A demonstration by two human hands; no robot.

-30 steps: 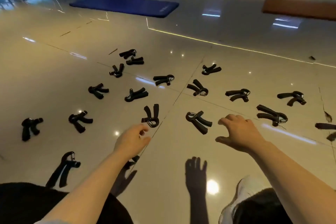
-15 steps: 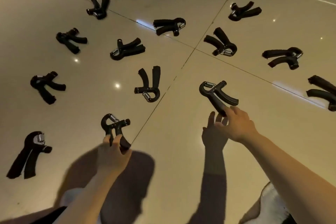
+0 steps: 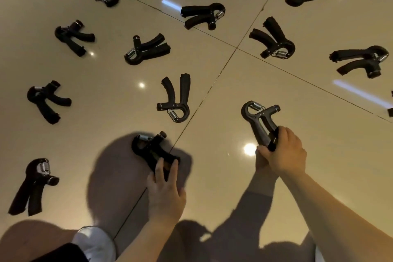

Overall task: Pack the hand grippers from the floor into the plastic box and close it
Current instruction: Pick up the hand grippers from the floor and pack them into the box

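My right hand grips a gripper by its handles, fingers curled round them, its spring end pointing away from me. My left hand pinches the handles of a second gripper, blurred, so I cannot tell whether it is off the floor.

Taking the right-hand gripper as the mark: one loose gripper lies just to its left across the tile seam, more lie scattered beyond and further left, and one sits far left, nearer me. My shoe shows at the bottom edge.
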